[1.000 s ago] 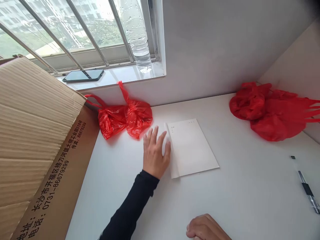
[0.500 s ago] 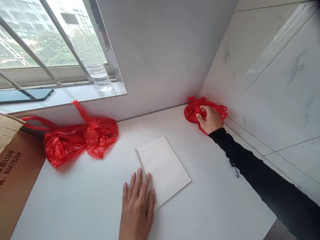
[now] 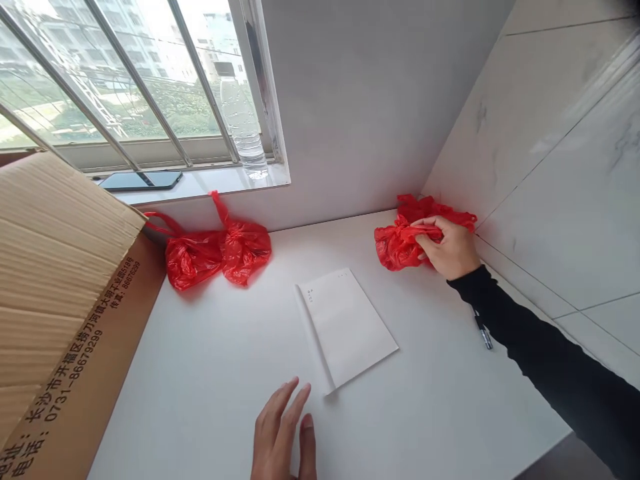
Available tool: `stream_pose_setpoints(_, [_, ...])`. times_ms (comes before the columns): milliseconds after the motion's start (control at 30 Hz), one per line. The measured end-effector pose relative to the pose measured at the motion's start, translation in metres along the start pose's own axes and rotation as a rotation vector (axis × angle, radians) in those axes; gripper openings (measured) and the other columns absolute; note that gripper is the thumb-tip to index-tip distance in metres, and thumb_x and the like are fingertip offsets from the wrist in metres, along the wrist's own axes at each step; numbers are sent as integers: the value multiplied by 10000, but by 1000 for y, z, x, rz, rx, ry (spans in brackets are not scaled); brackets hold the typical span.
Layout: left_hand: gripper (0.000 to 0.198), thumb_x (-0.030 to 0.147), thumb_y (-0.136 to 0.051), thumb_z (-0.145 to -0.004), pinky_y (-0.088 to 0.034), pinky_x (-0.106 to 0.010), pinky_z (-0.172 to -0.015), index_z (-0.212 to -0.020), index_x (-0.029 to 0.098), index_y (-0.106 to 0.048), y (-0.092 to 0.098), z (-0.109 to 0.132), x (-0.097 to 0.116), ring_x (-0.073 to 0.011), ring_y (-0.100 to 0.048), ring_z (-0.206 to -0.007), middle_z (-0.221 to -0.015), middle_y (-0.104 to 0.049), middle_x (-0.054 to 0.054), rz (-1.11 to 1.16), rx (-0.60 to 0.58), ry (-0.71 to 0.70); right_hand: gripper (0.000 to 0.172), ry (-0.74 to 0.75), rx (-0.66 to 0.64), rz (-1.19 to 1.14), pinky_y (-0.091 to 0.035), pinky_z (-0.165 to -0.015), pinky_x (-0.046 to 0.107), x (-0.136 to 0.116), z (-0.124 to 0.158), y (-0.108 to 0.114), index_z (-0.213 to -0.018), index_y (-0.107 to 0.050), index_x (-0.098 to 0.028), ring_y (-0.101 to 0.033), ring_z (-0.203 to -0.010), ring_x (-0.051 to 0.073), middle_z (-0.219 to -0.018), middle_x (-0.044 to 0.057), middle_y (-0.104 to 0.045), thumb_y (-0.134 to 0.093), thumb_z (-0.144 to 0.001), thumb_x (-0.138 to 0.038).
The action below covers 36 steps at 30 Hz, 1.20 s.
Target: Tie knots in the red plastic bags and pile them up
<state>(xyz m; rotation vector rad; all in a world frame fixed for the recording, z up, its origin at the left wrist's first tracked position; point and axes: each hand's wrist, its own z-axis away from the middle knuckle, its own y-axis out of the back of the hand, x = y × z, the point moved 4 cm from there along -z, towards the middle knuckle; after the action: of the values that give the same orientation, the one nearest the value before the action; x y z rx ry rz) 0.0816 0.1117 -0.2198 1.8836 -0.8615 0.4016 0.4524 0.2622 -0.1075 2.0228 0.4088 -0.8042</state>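
At the back right corner, my right hand pinches the knotted top of a red plastic bag. More red plastic lies behind it against the wall; whether it is a separate bag I cannot tell. My left hand is at the front, fingers apart and holding nothing. Just beyond its fingertips lies a white notebook with small writing near its top edge and a curled left side. A dark pen rests partly hidden under my right forearm.
Two tied red bags sit at the back left of the white table. An open cardboard box stands on the left. A water bottle and a phone are on the windowsill. A tiled wall bounds the right.
My right hand has gripped the red bag and shifted it slightly forward and left from the corner. My left hand has drawn back off the notebook. The view has turned left, showing more of the box.
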Motion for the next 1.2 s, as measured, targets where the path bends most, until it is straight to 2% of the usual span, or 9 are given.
stream_pose_setpoints(200, [564, 60, -491, -914, -414, -583, -1117, -1409, 328, -518, -21, -5, 15, -294, -486, -1367, -1445, -565, -49, -76, -316, -250, 144, -65, -287, -317, -576, -650, 245, -53, 103, 11, -988, -695, -253, -692, -737, 158, -905, 3, -738, -666, -874, -337])
stream_pose_setpoints(267, [543, 42, -463, -924, -418, -552, -1118, -1382, 323, -539, -13, -10, 17, -271, -497, -1355, -1421, -578, -49, 6, -261, -185, 128, -104, -416, -388, -555, -657, 212, -67, 132, 10, -989, -690, -267, -674, -740, 138, -868, -20, -727, -665, -884, -335])
stream_pose_setpoints(367, [458, 79, -500, -940, -501, -439, -1026, -1337, 299, -563, 14, -14, 30, -240, -551, -1267, -1336, -596, -68, 163, -80, -23, 78, -128, -597, -483, -531, -662, 190, -84, 166, 4, -961, -685, -272, -651, -738, 119, -851, -42, -704, -649, -891, -274])
stream_pose_setpoints(467, [456, 105, -558, -926, -501, -404, -993, -1345, 284, -540, 30, -12, 57, -237, -550, -1226, -1297, -584, -74, 212, -66, -38, 147, -110, -728, -528, -519, -710, 202, -94, 191, -6, -996, -683, -279, -647, -777, 118, -890, -49, -698, -623, -890, -197])
stream_pose_setpoints(567, [440, 151, -589, -924, -497, -386, -977, -1340, 264, -496, 28, -7, 71, -222, -568, -1168, -1240, -603, -69, 243, -126, -1, 206, -100, -789, -580, -524, -740, 229, -101, 207, -14, -1065, -685, -282, -652, -830, 136, -926, -36, -693, -616, -893, -193])
stream_pose_setpoints(767, [273, 181, -585, -940, -511, -336, -868, -1192, 269, -529, 20, 3, 57, -171, -618, -968, -1044, -630, -17, 292, -114, 164, 172, -149, -866, -692, -529, -831, 281, -104, 221, -21, -1083, -695, -254, -652, -943, 174, -1095, 24, -685, -596, -947, -293])
stream_pose_setpoints(933, [334, 172, -562, -949, -501, -326, -857, -1259, 293, -531, 23, 5, 52, -165, -598, -967, -1058, -630, -13, 284, -138, 134, 244, -217, -905, -691, -513, -712, 263, -92, 227, -25, -1076, -684, -243, -624, -828, 154, -977, 23, -669, -543, -989, -422])
stream_pose_setpoints(1033, [412, 228, -583, -943, -492, -348, -890, -1329, 315, -469, 20, 6, 49, -176, -595, -988, -1072, -629, -16, 306, -173, 254, 257, -218, -909, -685, -503, -697, 268, -90, 231, -28, -1090, -669, -258, -608, -791, 148, -938, 14, -648, -518, -997, -444])
stream_pose_setpoints(1200, [383, 267, -582, -922, -493, -347, -814, -1282, 326, -463, 15, 4, 47, -176, -577, -878, -946, -602, 7, 302, -216, 415, 202, -103, -786, -585, -476, -899, 282, -92, 232, -24, -1006, -674, -299, -552, -1138, 195, -1194, 24, -572, -508, -1003, -415])
